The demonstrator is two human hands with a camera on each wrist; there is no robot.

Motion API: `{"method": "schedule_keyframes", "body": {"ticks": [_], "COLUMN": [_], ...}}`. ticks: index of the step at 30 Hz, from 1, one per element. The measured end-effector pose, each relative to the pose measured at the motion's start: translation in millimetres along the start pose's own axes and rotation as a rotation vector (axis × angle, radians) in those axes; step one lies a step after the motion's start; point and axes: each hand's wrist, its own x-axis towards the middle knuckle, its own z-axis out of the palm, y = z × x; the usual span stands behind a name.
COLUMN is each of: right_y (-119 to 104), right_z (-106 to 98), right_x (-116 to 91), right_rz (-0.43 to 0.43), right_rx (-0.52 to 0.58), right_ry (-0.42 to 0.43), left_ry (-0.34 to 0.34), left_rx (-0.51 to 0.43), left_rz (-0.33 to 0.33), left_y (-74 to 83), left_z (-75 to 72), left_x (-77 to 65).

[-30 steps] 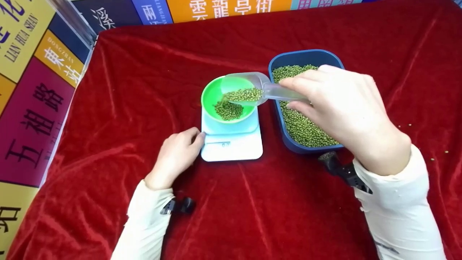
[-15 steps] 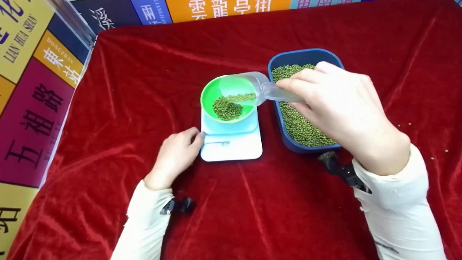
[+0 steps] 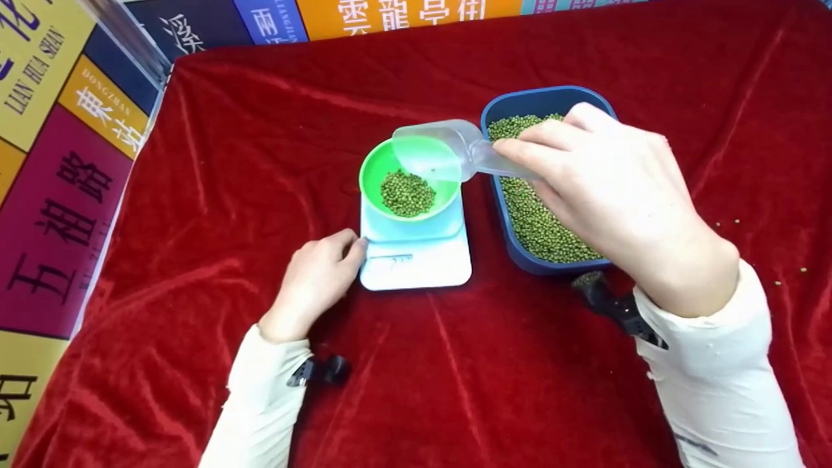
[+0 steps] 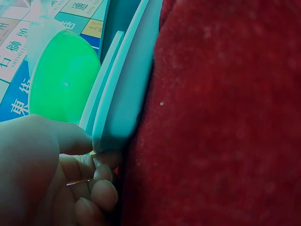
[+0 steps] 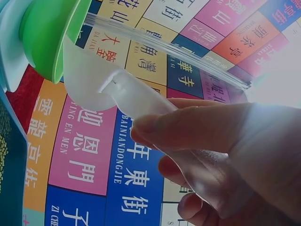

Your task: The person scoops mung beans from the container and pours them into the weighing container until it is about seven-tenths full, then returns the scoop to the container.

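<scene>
Beans [image 3: 407,195] have slid off the tilted scoop [image 3: 455,153] into the green bowl [image 3: 376,174] on the scale [image 3: 416,273]. The right hand [image 3: 611,182] pinches the scoop's handle; the left hand [image 3: 320,270] grips the scale's edge. Better shake stragglers out gently, leaning on neither bowl nor scale.

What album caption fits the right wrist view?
A right hand grips a translucent scoop at a green bowl, bright lettered panels behind.

Bowl [image 3: 374,179] on scale [image 3: 416,272], beans [image 3: 407,195] in bowl; scoop [image 3: 432,155] over bowl — tub [image 3: 507,227] right of scale; left hand [image 3: 317,276] at scale's left.
</scene>
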Motion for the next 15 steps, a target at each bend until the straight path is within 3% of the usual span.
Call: {"method": "schedule_keyframes", "body": {"ticks": [15], "right_y": [-2.7], "right_z": [6.1], "right_x": [6.1], "right_rz": [-0.064], "right_rx": [-0.053], "right_ry": [0.014], "left_ry": [-0.008], "left_rx": [-0.011], "left_rz": [-0.001], "left_y": [0.0], "left_z": [-0.7], "left_x": [-1.0]}}
